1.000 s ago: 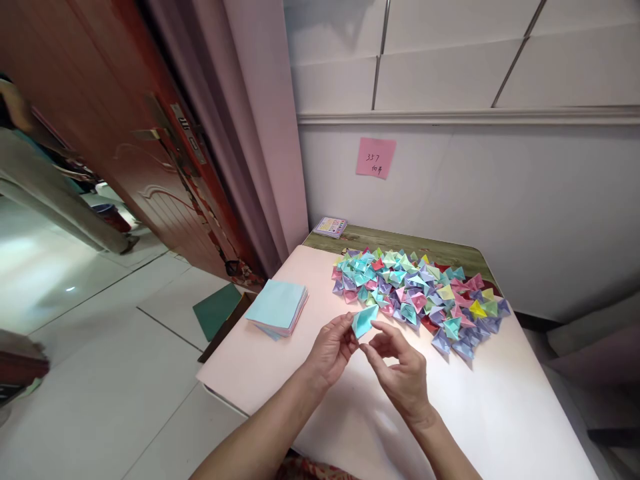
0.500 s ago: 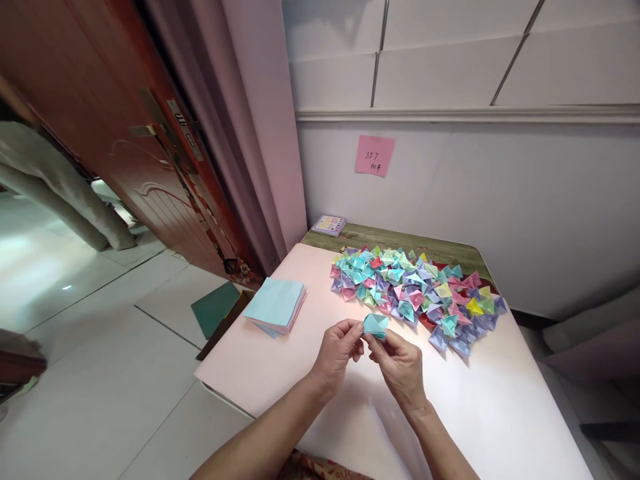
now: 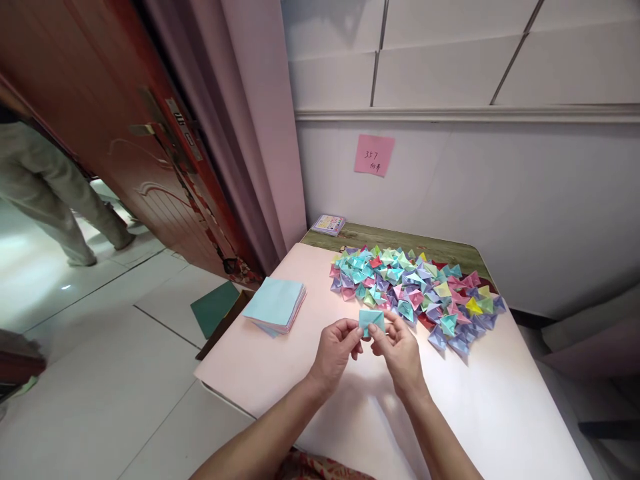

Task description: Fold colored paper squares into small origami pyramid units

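Note:
A small folded piece of light blue origami paper (image 3: 371, 321) is held above the table, between both hands. My left hand (image 3: 338, 348) pinches its lower left edge with thumb and fingers. My right hand (image 3: 399, 347) grips the right side, its thumb pressed on the front face and its fingers behind. Just beyond the hands lies a broad heap of folded paper boats (image 3: 411, 287) in blue, purple, pink, green, yellow and red. To the left of my hands sits a stack of square paper sheets (image 3: 275, 303), light blue on top.
A pale pink cover (image 3: 320, 413) lies over the table, with bare wood (image 3: 400, 235) at the back. A packet of printed cards (image 3: 329, 225) rests in the far left corner. A pink note (image 3: 374, 155) hangs on the wall. Beyond the red door (image 3: 115, 127), a person's legs (image 3: 45, 187) show.
The folded blue paper has turned in my fingers, so a flat square face now shows instead of a pointed flap. My right thumb has moved onto its front. The person by the door has shifted their legs.

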The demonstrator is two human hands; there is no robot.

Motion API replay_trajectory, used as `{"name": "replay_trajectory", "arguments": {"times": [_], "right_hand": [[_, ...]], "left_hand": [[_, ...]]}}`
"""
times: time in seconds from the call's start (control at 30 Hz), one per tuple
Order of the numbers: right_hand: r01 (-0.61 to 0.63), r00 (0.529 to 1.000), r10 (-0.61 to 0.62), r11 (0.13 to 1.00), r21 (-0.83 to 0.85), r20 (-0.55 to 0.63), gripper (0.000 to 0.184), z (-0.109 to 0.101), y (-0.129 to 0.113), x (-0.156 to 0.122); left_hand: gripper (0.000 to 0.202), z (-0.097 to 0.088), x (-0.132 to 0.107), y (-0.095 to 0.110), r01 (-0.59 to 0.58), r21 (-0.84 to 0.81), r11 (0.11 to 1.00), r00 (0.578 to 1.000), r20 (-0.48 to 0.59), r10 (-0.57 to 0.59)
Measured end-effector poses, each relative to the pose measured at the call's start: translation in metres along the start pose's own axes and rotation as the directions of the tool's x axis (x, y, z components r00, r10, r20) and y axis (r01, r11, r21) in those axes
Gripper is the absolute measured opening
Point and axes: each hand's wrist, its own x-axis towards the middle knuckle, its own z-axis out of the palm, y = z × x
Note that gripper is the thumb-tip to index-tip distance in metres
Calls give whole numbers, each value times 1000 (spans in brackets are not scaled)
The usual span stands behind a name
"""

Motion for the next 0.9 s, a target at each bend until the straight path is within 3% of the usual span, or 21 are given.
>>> {"name": "replay_trajectory", "arguments": {"times": [0.07,0.37,0.5,0.7,0.8,0.9], "right_hand": [[-7,999,6,1000,16,42,36,-3,1,2],[-45,995,49,998,-46,91,32,-6,1,3],[-63,994,63,998,-3,86,33,-7,1,5],[14,1000,-13,998,-59,20,32,-9,8,9],[2,999,-2,1000,-5,-48,33,-7,12,6],[-41,999,41,998,39,-7,33,-4,13,2]], "left_hand": [[25,-1,-2,0,-4,20,1000,1000,21,4],[38,-5,-1,3,188,1,982,979,74,-187],[34,-8,1,6,151,53,987,984,85,-155],[28,-10,1,4,142,116,983,981,119,-156],[23,-9,2,6,127,106,986,986,94,-137],[23,-11,5,8,107,98,989,994,27,-110]]}}
